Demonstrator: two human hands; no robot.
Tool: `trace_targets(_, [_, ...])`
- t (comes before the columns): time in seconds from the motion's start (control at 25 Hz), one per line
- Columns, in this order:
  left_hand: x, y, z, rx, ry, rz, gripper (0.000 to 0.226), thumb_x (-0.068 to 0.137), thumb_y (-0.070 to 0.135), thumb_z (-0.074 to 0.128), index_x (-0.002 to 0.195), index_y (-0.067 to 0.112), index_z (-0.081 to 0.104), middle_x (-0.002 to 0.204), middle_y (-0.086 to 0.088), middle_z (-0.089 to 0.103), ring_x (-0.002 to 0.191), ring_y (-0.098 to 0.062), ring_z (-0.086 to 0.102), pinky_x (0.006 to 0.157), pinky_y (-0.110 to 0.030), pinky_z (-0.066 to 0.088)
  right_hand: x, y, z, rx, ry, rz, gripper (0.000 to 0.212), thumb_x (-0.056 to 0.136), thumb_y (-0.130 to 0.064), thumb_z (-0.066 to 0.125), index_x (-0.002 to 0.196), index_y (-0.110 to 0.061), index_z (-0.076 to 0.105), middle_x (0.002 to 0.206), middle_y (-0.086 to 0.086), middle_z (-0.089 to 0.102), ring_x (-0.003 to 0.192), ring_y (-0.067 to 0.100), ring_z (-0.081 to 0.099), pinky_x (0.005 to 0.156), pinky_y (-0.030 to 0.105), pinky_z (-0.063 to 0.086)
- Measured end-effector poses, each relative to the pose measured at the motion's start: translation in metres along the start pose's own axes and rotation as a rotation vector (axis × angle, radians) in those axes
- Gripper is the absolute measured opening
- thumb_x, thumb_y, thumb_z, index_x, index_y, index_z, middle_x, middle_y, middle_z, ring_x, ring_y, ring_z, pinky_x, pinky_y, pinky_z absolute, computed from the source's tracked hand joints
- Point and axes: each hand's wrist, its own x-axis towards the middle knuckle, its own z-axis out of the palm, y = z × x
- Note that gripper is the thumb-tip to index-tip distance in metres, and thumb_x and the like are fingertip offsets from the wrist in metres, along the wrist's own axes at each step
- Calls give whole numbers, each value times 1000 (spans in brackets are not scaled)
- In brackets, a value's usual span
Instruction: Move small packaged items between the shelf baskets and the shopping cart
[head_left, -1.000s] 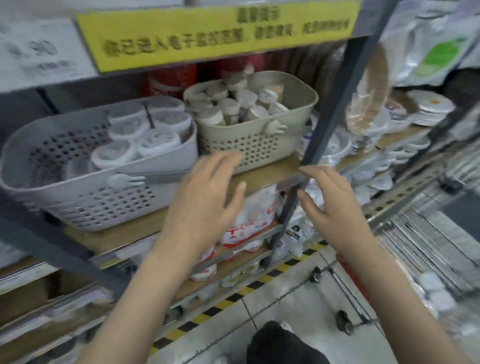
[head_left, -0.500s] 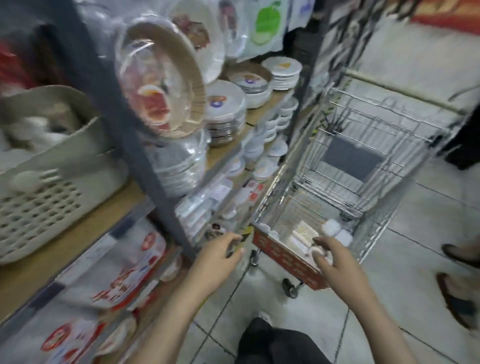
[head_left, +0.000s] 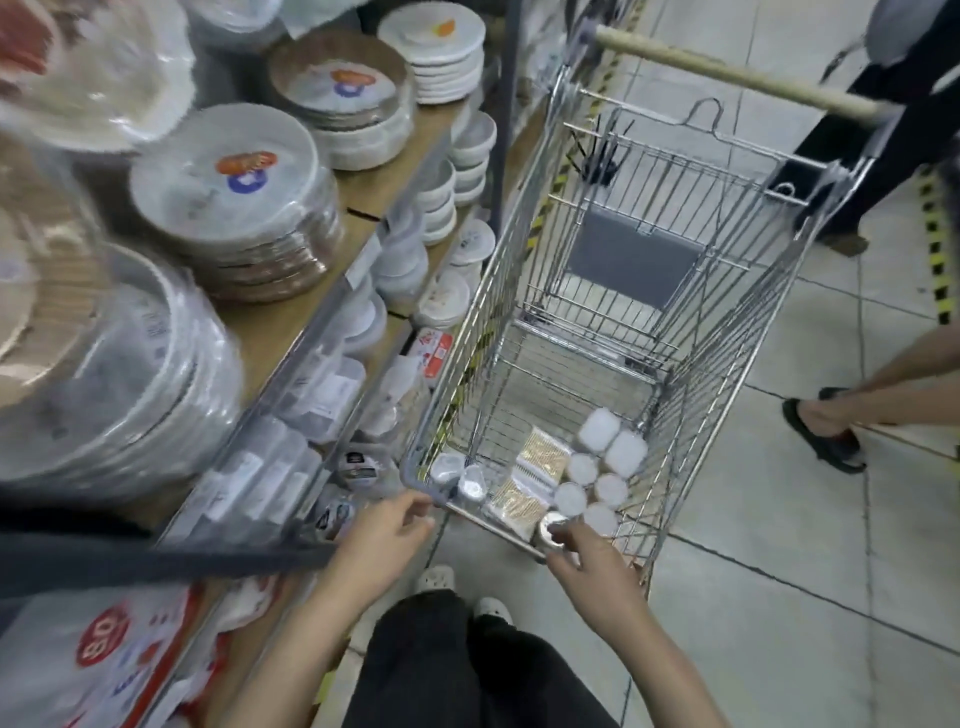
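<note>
My right hand (head_left: 587, 558) pinches a round pack (head_left: 553, 522) at the cart (head_left: 737, 332) front; left hand (head_left: 387, 530) hangs loose, empty — I should lift straight up, clear of the wire rim

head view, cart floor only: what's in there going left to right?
Two silvery packs at the left corner → flat tan packets → cluster of round white containers, with the right hand reaching in at its near edge → two rounded-square white containers.
</note>
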Motion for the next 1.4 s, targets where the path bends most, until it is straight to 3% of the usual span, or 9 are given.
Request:
trace_targets(0.28, [111, 0, 18, 92, -72, 80, 33, 94, 21, 54, 127, 18, 56, 122, 5, 61, 107, -9, 57, 95, -28, 45, 101, -2, 44, 50, -140, 132, 43, 92, -24, 55, 132, -12, 50, 131, 4, 57, 118, 18, 54, 95, 25, 41])
trace_targets(0.52, [203, -29, 70, 485, -298, 118, 33, 91, 8, 51, 123, 6, 52, 122, -11, 57, 112, -23, 53, 93, -31, 42, 181, 3, 93, 44, -182, 97, 47, 87, -16, 61, 132, -14, 46, 126, 4, 58, 115, 19, 55, 84, 21, 38])
trace_targets(0.72, [240, -56, 103, 710, -381, 99, 48, 89, 0, 51, 134, 1, 37, 136, -16, 42, 129, -29, 38, 104, -36, 38, 222, 24, 137, -33, -219, 91, 67, 81, -13, 64, 140, -9, 32, 141, 11, 41, 126, 26, 46, 102, 31, 38])
trace_targets(0.84, [252, -65, 116, 780, -369, 82, 48, 91, -2, 45, 137, 2, 33, 140, -15, 36, 133, -29, 30, 104, -36, 36, 237, 38, 152, -145, -241, 53, 75, 77, -13, 70, 141, -9, 30, 136, 12, 42, 122, 28, 47, 97, 31, 39])
trace_targets(1.04, [268, -66, 127, 849, -278, 67, 41, 95, 1, 36, 137, 1, 34, 140, -16, 40, 131, -28, 34, 102, -34, 36, 251, 44, 164, -334, -211, -25, 74, 77, -19, 74, 138, -12, 32, 130, 9, 49, 114, 26, 52, 88, 33, 45])
trace_targets(1.28, [273, -73, 129, 946, -373, 78, 41, 93, 0, 42, 134, 3, 41, 135, -16, 45, 126, -30, 44, 98, -37, 41, 238, 41, 136, -96, -68, 16, 66, 74, -10, 69, 133, -22, 40, 124, 1, 53, 105, 20, 54, 76, 26, 43])
trace_targets(1.4, [274, -74, 133, 1028, -393, 89, 38, 92, -1, 43, 130, 5, 45, 130, -14, 53, 122, -29, 50, 96, -36, 43, 224, 48, 111, -28, -24, 37, 68, 73, -14, 70, 132, -26, 40, 122, -4, 53, 106, 17, 53, 79, 29, 46])
